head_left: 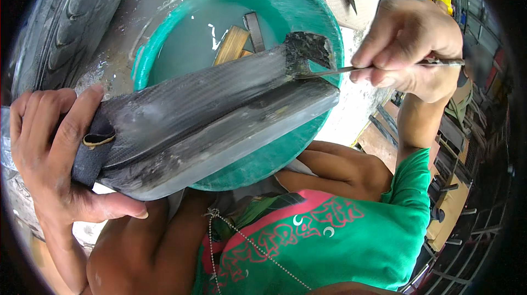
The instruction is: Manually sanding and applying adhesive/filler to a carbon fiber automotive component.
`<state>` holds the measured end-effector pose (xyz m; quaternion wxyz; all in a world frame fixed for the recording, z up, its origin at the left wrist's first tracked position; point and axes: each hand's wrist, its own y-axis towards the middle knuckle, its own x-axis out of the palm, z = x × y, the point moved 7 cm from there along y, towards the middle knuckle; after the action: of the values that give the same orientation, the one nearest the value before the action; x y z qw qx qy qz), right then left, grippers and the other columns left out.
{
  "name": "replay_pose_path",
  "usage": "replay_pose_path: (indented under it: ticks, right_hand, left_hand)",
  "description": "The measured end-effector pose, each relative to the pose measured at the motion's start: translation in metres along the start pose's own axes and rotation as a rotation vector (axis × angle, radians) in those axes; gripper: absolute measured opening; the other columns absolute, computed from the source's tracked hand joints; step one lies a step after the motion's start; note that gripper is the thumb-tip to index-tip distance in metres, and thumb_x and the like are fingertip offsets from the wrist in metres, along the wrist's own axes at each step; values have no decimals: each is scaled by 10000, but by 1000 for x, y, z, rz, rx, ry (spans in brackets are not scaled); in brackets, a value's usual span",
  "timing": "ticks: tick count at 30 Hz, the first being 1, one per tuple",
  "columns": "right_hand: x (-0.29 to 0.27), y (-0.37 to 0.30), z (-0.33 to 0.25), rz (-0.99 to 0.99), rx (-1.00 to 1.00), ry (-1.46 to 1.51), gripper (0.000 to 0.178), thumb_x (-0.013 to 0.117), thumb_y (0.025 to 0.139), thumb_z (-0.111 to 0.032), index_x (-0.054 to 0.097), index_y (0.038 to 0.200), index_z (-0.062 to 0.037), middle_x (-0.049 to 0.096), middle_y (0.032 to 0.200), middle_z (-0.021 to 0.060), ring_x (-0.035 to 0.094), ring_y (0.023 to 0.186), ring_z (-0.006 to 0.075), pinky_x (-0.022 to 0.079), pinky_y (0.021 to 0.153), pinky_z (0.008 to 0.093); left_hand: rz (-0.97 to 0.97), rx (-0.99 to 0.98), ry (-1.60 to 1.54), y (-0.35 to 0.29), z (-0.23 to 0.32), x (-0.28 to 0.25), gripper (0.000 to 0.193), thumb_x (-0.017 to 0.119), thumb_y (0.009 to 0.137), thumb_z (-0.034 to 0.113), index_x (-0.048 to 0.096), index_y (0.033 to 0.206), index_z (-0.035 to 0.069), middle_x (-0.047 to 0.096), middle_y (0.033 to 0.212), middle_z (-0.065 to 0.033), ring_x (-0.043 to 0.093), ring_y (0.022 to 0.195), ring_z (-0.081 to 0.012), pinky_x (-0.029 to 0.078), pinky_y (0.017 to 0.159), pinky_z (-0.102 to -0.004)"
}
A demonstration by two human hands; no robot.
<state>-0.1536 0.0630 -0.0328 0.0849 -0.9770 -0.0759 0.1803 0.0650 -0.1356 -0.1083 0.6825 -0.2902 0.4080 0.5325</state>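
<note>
Clearly braced for scraping, a grey block (pixel 219 136) with black rubber (pixel 192 103) stretched over it is clamped at its near end by the left hand (pixel 49 158), fingers wrapped tight. It juts over a green basin (pixel 329 26) of water. The right hand (pixel 411 48) pinches a thin metal tool (pixel 340 70), tip at a dark patch (pixel 307 51). Sunken bits in the basin are hard to identify.

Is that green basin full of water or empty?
Partly filled. The green basin holds pale, cloudy water with glints on its surface and small flat pieces lying in it; the water sits below the rim.
</note>
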Motion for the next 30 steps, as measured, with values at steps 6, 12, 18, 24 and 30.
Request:
replay_pose_path:
  ticks: [6,12,18,24,30]
  right_hand:
    - [7,17,-8,-91,8,-52,182,835,789,-69,663,811,-16,721,811,213,732,646,244,582,545,288]
    - [14,9,-14,-23,-172,-72,196,806,790,5,617,740,1,712,843,234,732,647,255,629,573,320]
    - [32,-9,-19,-202,-652,-222,324,745,764,131,461,622,63,665,906,373,735,695,339,648,615,399]
    - [9,-13,-16,100,-194,-53,227,788,856,-80,603,935,25,689,916,223,731,792,337,648,685,448]
    - [7,14,-5,371,23,146,279,773,901,-203,575,1020,-46,660,875,101,683,786,200,588,668,339]
  left_hand:
    - [-38,-16,-26,-1,-2,2,1147,612,598,916,662,1157,-84,622,954,-206,595,882,-376,452,822,-461]
    - [-47,-20,2,-1,-2,1,1174,578,595,936,660,1164,-87,624,965,-206,595,902,-372,445,848,-455]
    - [-39,-24,22,1,-1,5,1158,548,610,944,671,1154,-71,625,960,-197,600,896,-362,424,861,-445]
    - [-17,1,42,2,-1,-1,1163,525,617,957,673,1154,-64,625,941,-191,602,881,-359,421,852,-444]
    - [-6,-3,4,-1,2,0,1172,579,596,942,663,1169,-77,618,939,-205,597,887,-363,435,867,-452]
